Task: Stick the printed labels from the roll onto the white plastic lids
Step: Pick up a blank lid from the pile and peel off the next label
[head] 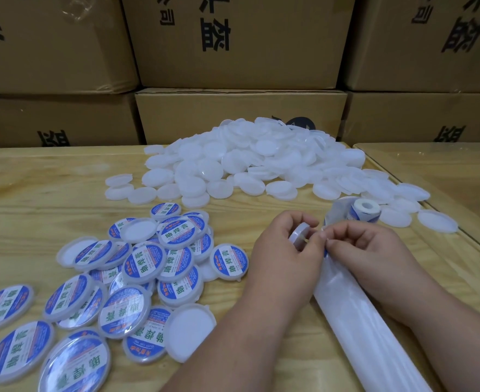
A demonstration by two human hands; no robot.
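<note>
My left hand (282,250) grips a white plastic lid (297,232) on its edge, tilted toward the right. My right hand (366,244) pinches a label at the edge of the glossy backing strip (357,315), right beside the lid. The label itself is mostly hidden by my fingers. The label roll (363,211) lies just beyond my right hand, its strip running back toward me. A big heap of blank white lids (250,159) fills the far middle of the table. Labelled lids (137,267) with blue and white prints lie scattered at the near left.
Stacked cardboard boxes (241,114) with black print form a wall behind the wooden table (43,179). A second table (442,165) adjoins on the right across a narrow seam. Loose blank lids (436,224) spread toward that seam.
</note>
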